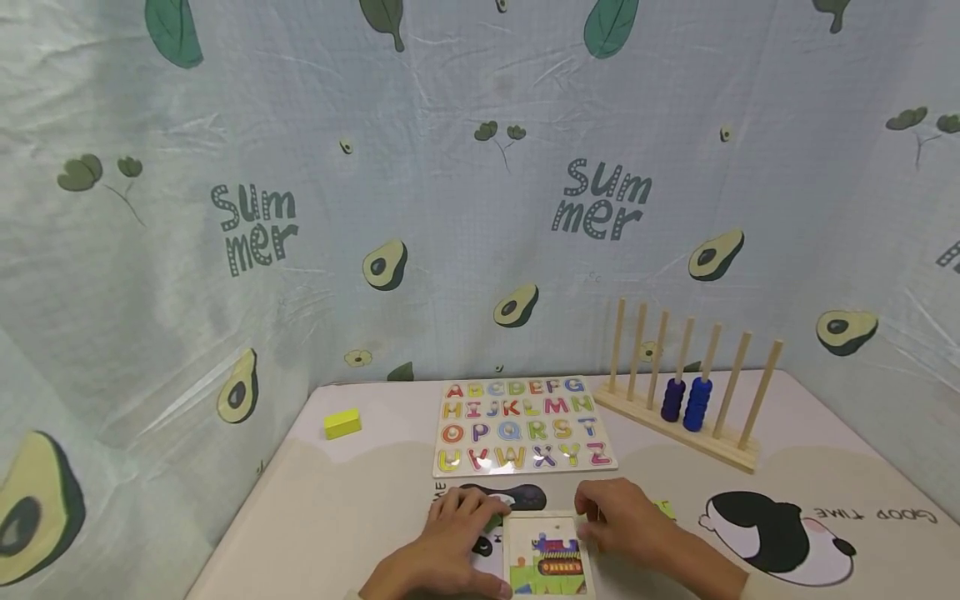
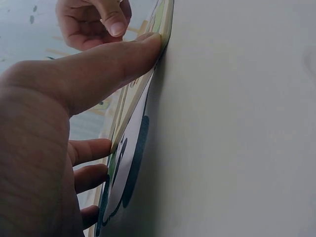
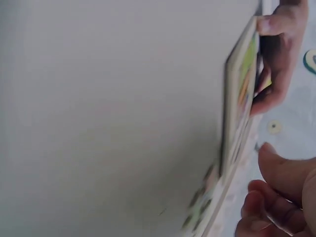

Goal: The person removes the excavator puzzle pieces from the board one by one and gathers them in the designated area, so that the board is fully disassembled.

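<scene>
A small wooden-framed jigsaw puzzle (image 1: 551, 526) lies at the near middle of the table. Its lower part shows a printed red and purple vehicle over green; bare wood shows along the top. My left hand (image 1: 459, 542) holds the frame's left side, thumb at the near corner and fingers toward the far one. In the left wrist view, its thumb (image 2: 133, 57) presses the frame edge. Over the right edge hovers my right hand (image 1: 626, 521), fingers loosely curled. Nothing shows between its thumb (image 3: 279, 170) and fingers in the right wrist view. A green piece (image 1: 664, 508) peeks out behind it.
Behind the puzzle lies an alphabet board (image 1: 525, 467) with colourful letters. A wooden peg rack (image 1: 720, 447) with dark and bright blue rings stands at the back right. Far left sits a yellow block (image 1: 342, 423). Printed sheeting (image 1: 450, 200) rises behind the table.
</scene>
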Demonstrator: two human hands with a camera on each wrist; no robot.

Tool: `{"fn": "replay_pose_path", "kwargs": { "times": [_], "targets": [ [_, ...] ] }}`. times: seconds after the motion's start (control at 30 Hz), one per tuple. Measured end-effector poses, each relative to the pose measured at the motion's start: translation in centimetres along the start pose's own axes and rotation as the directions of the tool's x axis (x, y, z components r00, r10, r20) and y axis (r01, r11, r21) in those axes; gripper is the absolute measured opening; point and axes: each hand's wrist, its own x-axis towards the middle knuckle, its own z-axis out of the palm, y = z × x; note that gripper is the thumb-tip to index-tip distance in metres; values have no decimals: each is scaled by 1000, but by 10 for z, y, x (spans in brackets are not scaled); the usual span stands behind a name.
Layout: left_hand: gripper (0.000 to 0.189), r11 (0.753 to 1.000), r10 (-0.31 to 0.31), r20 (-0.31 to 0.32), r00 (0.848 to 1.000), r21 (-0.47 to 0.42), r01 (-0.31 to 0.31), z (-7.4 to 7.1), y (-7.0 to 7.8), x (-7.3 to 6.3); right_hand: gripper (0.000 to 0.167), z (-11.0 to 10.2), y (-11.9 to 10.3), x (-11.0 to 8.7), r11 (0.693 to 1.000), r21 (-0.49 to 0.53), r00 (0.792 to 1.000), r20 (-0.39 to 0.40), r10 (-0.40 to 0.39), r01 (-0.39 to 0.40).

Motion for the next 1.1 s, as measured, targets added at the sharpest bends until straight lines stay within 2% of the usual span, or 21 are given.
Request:
{"fn": "replay_pose_path", "kwargs": {
  "times": [0.1, 0.23, 0.37, 0.5, 0.77, 0.93, 1.1],
  "targets": [
    [80, 1000, 8, 2, 1000, -3, -8, 0, -1, 0, 18, 4, -11, 6, 999, 13, 996, 71, 51, -52],
    [79, 1000, -1, 8, 1000, -8, 1, 0, -2, 0, 23, 10, -23, 14, 993, 4, 981, 158, 113, -115],
    [78, 1000, -5, 12, 1000, -18, 6, 1, -3, 0, 27, 16, -31, 20, 989, -9, 969, 197, 149, -150],
    [78, 1000, 0, 13, 1000, -17, 0, 2, -4, 1, 31, 19, -35, 22, 985, -35, 963, 207, 170, -167],
    [78, 1000, 0, -1, 1000, 14, 0, 2, -2, 1, 32, 28, -39, 21, 982, -69, 968, 168, 186, -177],
    [78, 1000, -4, 0, 1000, 9, 4, 2, -2, 1, 34, 31, -38, 22, 981, -52, 969, 159, 191, -185],
    [79, 1000, -1, 0, 1000, 7, 1, 2, -1, 0, 38, 29, -37, 21, 987, 4, 975, 155, 161, -163]
  ]
}}
